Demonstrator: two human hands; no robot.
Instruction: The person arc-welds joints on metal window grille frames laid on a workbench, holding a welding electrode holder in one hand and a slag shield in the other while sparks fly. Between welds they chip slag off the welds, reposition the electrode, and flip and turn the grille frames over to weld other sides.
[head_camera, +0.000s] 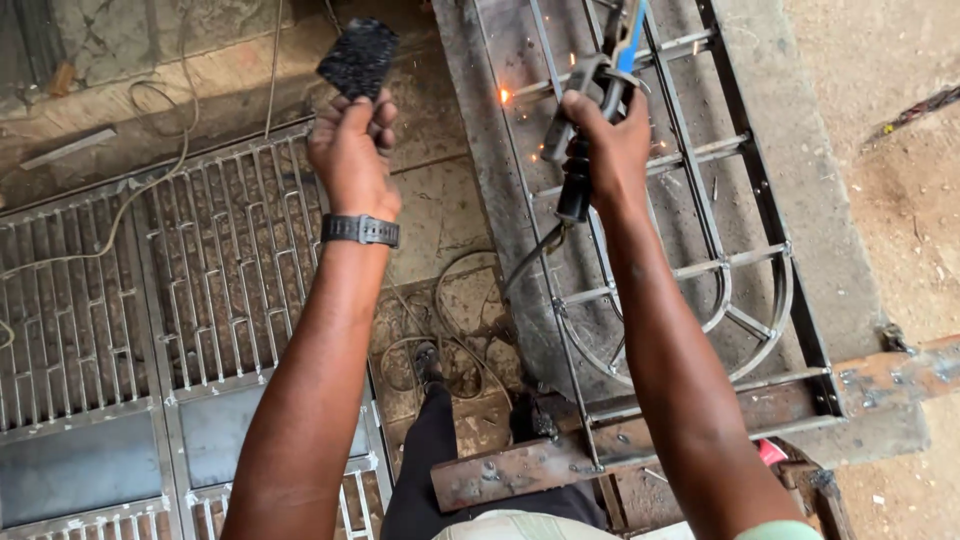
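My right hand (610, 150) grips a welding electrode holder (590, 120) with a black handle and blue jaws, held over a steel window frame (700, 260) lying on a flat bench. A small orange spark (505, 95) glows on a bar of the frame, just left of the holder. My left hand (350, 150), with a dark wristwatch (360, 230) on its wrist, is raised and closed on a small dark welding glass (358, 55), held up to the left of the frame.
A large steel gate grille (150, 300) lies on the floor at the left. Cables (430, 330) coil on the concrete between gate and bench. A rusty steel bar (640, 440) crosses the bench's near end. My leg and shoe (430, 400) stand below. Bare sandy ground lies at the right.
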